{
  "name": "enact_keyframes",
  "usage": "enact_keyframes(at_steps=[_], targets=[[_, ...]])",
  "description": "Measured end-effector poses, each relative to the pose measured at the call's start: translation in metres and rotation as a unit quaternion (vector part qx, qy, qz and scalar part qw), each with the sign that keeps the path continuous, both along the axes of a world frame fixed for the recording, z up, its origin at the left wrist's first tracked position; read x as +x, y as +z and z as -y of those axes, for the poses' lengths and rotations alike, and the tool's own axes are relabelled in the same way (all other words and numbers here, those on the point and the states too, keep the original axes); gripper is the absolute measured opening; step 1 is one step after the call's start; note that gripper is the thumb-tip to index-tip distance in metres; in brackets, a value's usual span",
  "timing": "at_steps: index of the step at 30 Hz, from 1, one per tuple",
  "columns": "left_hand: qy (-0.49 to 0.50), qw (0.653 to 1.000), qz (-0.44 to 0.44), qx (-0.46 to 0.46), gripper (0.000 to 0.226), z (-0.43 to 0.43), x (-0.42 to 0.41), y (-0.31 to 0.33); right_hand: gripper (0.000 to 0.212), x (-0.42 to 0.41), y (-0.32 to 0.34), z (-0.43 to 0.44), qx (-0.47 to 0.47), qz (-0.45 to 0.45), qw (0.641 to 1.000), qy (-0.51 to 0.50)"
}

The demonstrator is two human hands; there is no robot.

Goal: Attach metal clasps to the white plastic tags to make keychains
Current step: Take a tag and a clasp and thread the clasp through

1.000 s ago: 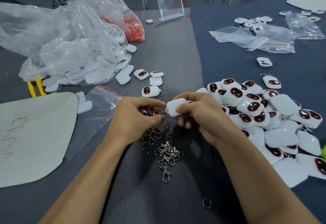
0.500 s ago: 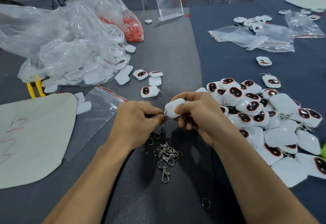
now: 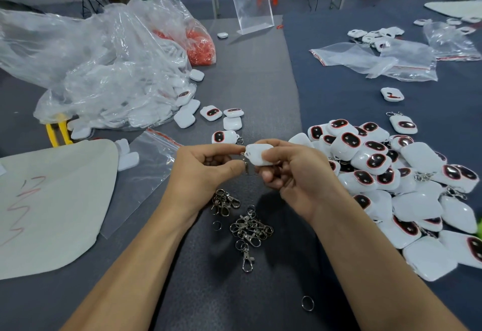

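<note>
My right hand (image 3: pixel 294 174) grips a white plastic tag (image 3: pixel 257 154) above the middle of the table. My left hand (image 3: pixel 203 171) pinches a metal clasp (image 3: pixel 246 165) at the tag's left corner; most of the clasp is hidden by the fingers. Below the hands lies a heap of loose metal clasps (image 3: pixel 250 229), with a smaller bunch (image 3: pixel 224 201) to its left. A big pile of white tags with red-and-black faces (image 3: pixel 391 174) spreads to the right. Several loose tags (image 3: pixel 224 119) lie behind the hands.
A large clear plastic bag of white tags (image 3: pixel 109 88) sits at the back left, a bag of red pieces (image 3: pixel 200 43) behind it. A white sheet (image 3: pixel 52 200) and an empty zip bag (image 3: pixel 146 171) lie left. A loose ring (image 3: pixel 307 303) lies near the front. More bags (image 3: pixel 378 59) lie at the back right.
My left hand has turned slightly and its fingers have closed in on the tag's corner with the clasp. Both hands stay in nearly the same place.
</note>
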State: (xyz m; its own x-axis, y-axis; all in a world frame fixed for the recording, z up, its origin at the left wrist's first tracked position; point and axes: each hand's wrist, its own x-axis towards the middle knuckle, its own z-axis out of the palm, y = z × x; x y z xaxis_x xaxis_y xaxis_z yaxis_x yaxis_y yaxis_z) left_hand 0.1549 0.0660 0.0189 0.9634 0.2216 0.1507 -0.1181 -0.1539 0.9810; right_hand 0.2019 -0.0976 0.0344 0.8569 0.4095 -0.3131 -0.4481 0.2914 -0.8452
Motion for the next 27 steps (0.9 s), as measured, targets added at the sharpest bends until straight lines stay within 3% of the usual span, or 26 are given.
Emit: enact_keyframes(at_steps=[6, 9, 12, 14, 17, 19, 20, 21, 23, 24, 25, 27], targets=[[0.009, 1.0, -0.003, -0.027, 0.008, 0.004, 0.0, -0.001, 0.021, 0.0, -0.003, 0.0, 0.005, -0.011, 1.0, -0.007], [0.012, 1.0, -0.005, 0.009, 0.019, 0.003, 0.0, 0.0, 0.021, -0.002, -0.002, -0.001, 0.002, -0.009, 1.0, -0.016], [0.037, 0.99, 0.03, 0.134, 0.016, 0.001, -0.002, 0.002, 0.019, -0.007, 0.002, -0.002, -0.02, 0.053, 0.998, -0.033], [0.06, 0.969, 0.071, 0.23, 0.009, 0.003, -0.005, 0.004, 0.02, -0.011, 0.005, -0.001, -0.086, 0.166, 0.981, -0.05], [0.072, 0.89, 0.15, 0.426, 0.007, 0.004, -0.009, 0.005, 0.02, -0.02, 0.007, -0.003, -0.231, 0.361, 0.901, -0.069], [0.078, 0.854, 0.171, 0.486, 0.01, 0.004, -0.01, 0.002, 0.019, -0.024, 0.005, -0.007, -0.281, 0.398, 0.869, -0.083], [0.089, 0.86, 0.162, 0.476, 0.009, 0.004, -0.01, 0.001, 0.021, -0.024, 0.004, -0.008, -0.266, 0.372, 0.885, -0.091], [0.097, 0.888, 0.14, 0.427, 0.008, 0.004, -0.009, 0.001, 0.022, -0.022, 0.004, -0.009, -0.219, 0.315, 0.918, -0.099], [0.073, 0.97, 0.074, 0.221, 0.006, 0.006, -0.005, -0.001, 0.022, -0.017, 0.007, -0.008, -0.089, 0.169, 0.977, -0.095], [0.046, 0.991, 0.042, 0.116, 0.004, 0.008, -0.003, 0.0, 0.021, -0.014, 0.008, -0.006, -0.046, 0.112, 0.989, -0.082], [0.025, 0.999, 0.014, 0.042, 0.004, 0.01, -0.002, 0.001, 0.021, -0.012, 0.008, -0.004, -0.022, 0.075, 0.995, -0.068], [0.004, 1.0, -0.015, -0.023, 0.009, 0.012, -0.001, 0.003, 0.023, -0.01, 0.005, -0.002, 0.007, 0.032, 0.998, -0.044]])
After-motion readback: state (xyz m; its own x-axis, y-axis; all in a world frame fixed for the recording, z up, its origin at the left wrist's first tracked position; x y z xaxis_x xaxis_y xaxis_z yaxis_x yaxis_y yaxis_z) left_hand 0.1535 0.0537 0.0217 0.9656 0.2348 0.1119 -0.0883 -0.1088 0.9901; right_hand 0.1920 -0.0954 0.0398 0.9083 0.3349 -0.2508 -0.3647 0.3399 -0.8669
